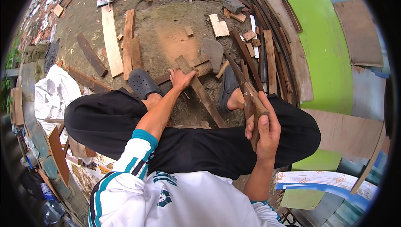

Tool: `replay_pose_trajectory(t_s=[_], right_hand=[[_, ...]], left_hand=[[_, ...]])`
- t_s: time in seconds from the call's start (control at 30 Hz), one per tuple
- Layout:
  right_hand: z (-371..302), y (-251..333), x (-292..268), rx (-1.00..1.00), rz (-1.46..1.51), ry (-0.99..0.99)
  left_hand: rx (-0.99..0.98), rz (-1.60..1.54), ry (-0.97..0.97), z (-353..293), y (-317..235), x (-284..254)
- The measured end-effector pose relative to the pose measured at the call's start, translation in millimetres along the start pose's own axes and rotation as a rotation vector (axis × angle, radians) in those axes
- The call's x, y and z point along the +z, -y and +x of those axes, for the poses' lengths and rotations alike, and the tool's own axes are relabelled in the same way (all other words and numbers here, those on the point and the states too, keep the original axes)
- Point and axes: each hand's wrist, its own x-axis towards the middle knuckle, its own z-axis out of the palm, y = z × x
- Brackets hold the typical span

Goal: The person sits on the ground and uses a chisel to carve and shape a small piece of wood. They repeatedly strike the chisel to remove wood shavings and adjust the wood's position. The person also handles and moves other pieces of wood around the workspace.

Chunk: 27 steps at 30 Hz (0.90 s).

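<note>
My left hand (181, 80) presses down on a narrow weathered wooden plank (205, 98), thumb on one side and fingers on the other. The plank slants from just beyond that hand back toward my lap. Its far part rests on a wooden block (204, 65) on the ground. Closed around a wooden handle, my right hand (268, 131) holds what looks like a handsaw (249, 95) over my right thigh. Its dark, narrow blade points away from me and to the left, apart from the plank. Part of the handle is hidden by my fingers.
Sawdust (177, 39) covers the ground ahead. Loose boards (111, 39) lie to the left, and long dark strips (267, 30) are piled to the right beside a green panel (330, 47). A flat grey stone (212, 53) lies near my right clog (228, 87). A white sack (56, 93) sits at left.
</note>
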Motion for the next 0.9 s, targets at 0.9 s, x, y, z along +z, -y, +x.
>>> replay_pose_trajectory(t_s=[0.9], right_hand=[[79.7, -74.0, 6.1, 0.089, -0.176, 0.130]], left_hand=[[0.102, -0.398, -0.052, -26.0, -24.1, 9.9]])
